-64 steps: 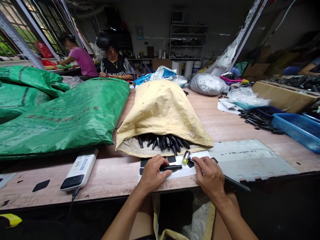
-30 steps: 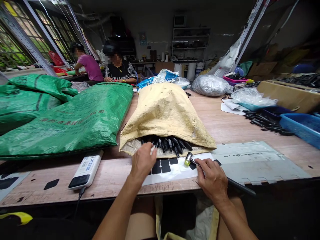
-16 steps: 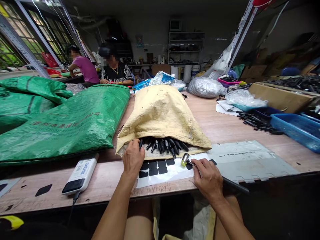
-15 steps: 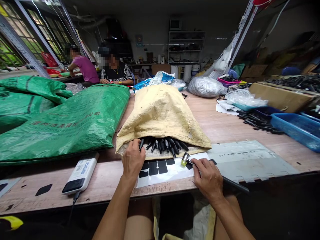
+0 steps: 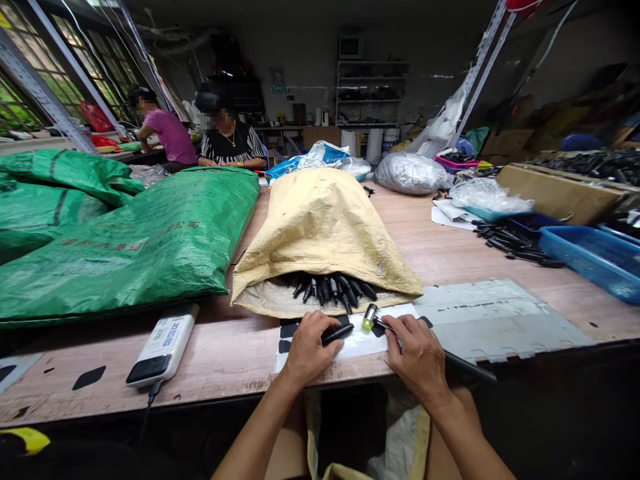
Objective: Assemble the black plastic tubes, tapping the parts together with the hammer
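Note:
My left hand is closed on a black pen-like piece, held level over a white sheet with black rounded squares on it. In my right hand is a small hammer, its metal head with a yellow-green face pointing left over the sheet and its dark handle running out behind the hand to the right. The tip of the black piece is close to the hammer head, apart from it. Beyond both hands a cream woven sack lies with its mouth towards me, and several black pen-like pieces show inside.
A green woven sack fills the left, with a white power bank and its cable before it. On the right are a grey plate, a blue tray and loose black pieces. Two people sit at the back left.
My left hand has come away from the sack's mouth, moving right and towards me with a black pen-like piece. My right hand and the hammer have hardly moved.

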`<state>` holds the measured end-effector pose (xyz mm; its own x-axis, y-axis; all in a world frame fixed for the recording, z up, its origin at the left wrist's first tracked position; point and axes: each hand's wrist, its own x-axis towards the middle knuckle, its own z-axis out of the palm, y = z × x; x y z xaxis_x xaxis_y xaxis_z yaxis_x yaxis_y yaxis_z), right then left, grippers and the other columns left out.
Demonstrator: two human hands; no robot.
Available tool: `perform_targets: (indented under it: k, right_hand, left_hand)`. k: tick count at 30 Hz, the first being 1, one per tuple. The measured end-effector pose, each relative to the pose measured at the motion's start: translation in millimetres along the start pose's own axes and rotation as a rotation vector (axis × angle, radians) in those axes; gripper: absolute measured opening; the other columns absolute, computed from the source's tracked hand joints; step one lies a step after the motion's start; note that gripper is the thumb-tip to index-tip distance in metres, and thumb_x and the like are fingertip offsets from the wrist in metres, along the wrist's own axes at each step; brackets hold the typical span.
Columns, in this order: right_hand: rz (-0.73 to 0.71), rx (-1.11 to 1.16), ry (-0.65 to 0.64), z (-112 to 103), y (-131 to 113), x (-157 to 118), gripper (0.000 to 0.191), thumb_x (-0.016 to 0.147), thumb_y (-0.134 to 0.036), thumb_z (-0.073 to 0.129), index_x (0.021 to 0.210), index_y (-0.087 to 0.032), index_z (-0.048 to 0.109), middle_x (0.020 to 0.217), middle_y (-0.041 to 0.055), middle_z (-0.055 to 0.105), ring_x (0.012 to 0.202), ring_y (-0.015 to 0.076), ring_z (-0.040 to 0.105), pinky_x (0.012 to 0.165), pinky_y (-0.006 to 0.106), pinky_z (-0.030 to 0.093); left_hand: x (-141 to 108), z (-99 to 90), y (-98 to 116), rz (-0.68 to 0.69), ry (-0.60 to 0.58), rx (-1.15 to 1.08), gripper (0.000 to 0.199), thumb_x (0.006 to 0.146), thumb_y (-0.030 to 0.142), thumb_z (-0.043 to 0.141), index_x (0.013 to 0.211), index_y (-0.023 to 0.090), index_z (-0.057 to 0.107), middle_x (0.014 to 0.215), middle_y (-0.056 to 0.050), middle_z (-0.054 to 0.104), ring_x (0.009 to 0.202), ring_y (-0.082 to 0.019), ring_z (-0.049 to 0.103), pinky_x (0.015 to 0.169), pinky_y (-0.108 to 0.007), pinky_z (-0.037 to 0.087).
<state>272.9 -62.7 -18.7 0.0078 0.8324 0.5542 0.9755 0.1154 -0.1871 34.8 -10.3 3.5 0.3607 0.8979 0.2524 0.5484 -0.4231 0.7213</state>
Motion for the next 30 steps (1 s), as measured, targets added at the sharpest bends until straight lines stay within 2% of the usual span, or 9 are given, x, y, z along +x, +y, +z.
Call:
perform_targets:
  k: [4,8,11,15,18,21,24,27,30]
  right_hand:
    - [0.015,-0.044,-0.042,-12,13,-2,0.033,0.091,-0.025,0.06,0.123,-0.026,0.064,0.102,0.0049,0.066,0.094,0.0237,0.056,0.079,0.036,0.04]
    - [0.015,-0.058,-0.107,-22,29,-6,0.016,0.094,-0.028,0.056,0.105,-0.025,0.067,0.096,0.0044,0.066,0.09,0.0237,0.057,0.076,0.037,0.041]
    - [0.043,0.03,-0.099,-27,31,-8,0.015,0.097,-0.03,0.05,0.099,-0.023,0.064,0.095,0.0052,0.066,0.092,0.023,0.06,0.078,0.036,0.045]
    - [0.116,0.307,-0.014,-36,13,-13,0.018,0.1,-0.033,0.048,0.107,-0.023,0.061,0.099,0.0051,0.066,0.093,0.0197,0.064,0.081,0.031,0.05]
    - [0.076,0.451,-0.038,-41,-10,-17,0.021,0.101,-0.031,0.048,0.114,-0.023,0.062,0.101,0.005,0.067,0.095,0.0183,0.065,0.084,0.029,0.052]
    - [0.017,0.438,-0.116,-45,-31,-18,0.029,0.101,-0.027,0.046,0.125,-0.025,0.062,0.1,0.0051,0.067,0.091,0.0174,0.066,0.08,0.027,0.053]
    - [-0.025,0.392,-0.129,-48,-44,-17,0.036,0.101,-0.023,0.044,0.134,-0.028,0.06,0.093,0.004,0.065,0.081,0.0155,0.066,0.072,0.025,0.053]
    - [-0.06,0.345,-0.1,-48,-51,-17,0.04,0.101,-0.022,0.044,0.138,-0.029,0.057,0.088,0.0036,0.063,0.075,0.0146,0.064,0.069,0.024,0.052]
    - [-0.089,0.282,-0.128,-46,-53,-18,0.041,0.101,-0.02,0.042,0.138,-0.029,0.058,0.086,0.0035,0.063,0.073,0.0141,0.064,0.067,0.023,0.051]
  left_hand:
    - [0,0.8,-1,-0.019,0.009,0.013,0.014,0.079,0.019,0.071,0.093,0.021,0.071,0.092,-0.004,0.064,0.094,-0.023,0.056,0.087,-0.036,0.043]
    - [1,0.5,0,-0.025,-0.019,0.005,0.013,0.079,0.019,0.071,0.092,0.021,0.071,0.09,-0.003,0.064,0.095,-0.023,0.055,0.085,-0.035,0.042]
    - [1,0.4,-2,-0.028,-0.03,-0.004,0.014,0.079,0.018,0.071,0.092,0.021,0.072,0.089,-0.003,0.064,0.094,-0.023,0.054,0.085,-0.035,0.041]
    - [0,0.7,-4,-0.026,-0.025,-0.035,0.015,0.077,0.018,0.072,0.091,0.022,0.074,0.085,-0.002,0.064,0.09,-0.022,0.054,0.083,-0.034,0.042]
    - [-1,0.2,-3,-0.043,-0.006,-0.055,0.015,0.075,0.016,0.072,0.089,0.022,0.075,0.084,-0.002,0.063,0.089,-0.022,0.054,0.082,-0.034,0.042]
    - [-1,-0.7,-1,-0.058,0.002,-0.064,0.018,0.073,0.013,0.073,0.089,0.022,0.076,0.083,-0.002,0.064,0.089,-0.022,0.053,0.083,-0.035,0.042]
    - [-1,-1.0,0,-0.066,-0.001,-0.08,0.02,0.073,0.012,0.073,0.089,0.023,0.076,0.083,-0.002,0.064,0.09,-0.022,0.053,0.084,-0.035,0.042]
    - [-1,-0.8,0,-0.072,-0.006,-0.089,0.018,0.072,0.012,0.073,0.087,0.022,0.075,0.084,-0.002,0.063,0.089,-0.021,0.053,0.083,-0.034,0.043]
    - [0,-0.4,0,-0.077,-0.008,-0.076,0.014,0.073,0.011,0.073,0.081,0.022,0.075,0.082,-0.001,0.062,0.089,-0.021,0.053,0.082,-0.034,0.043]
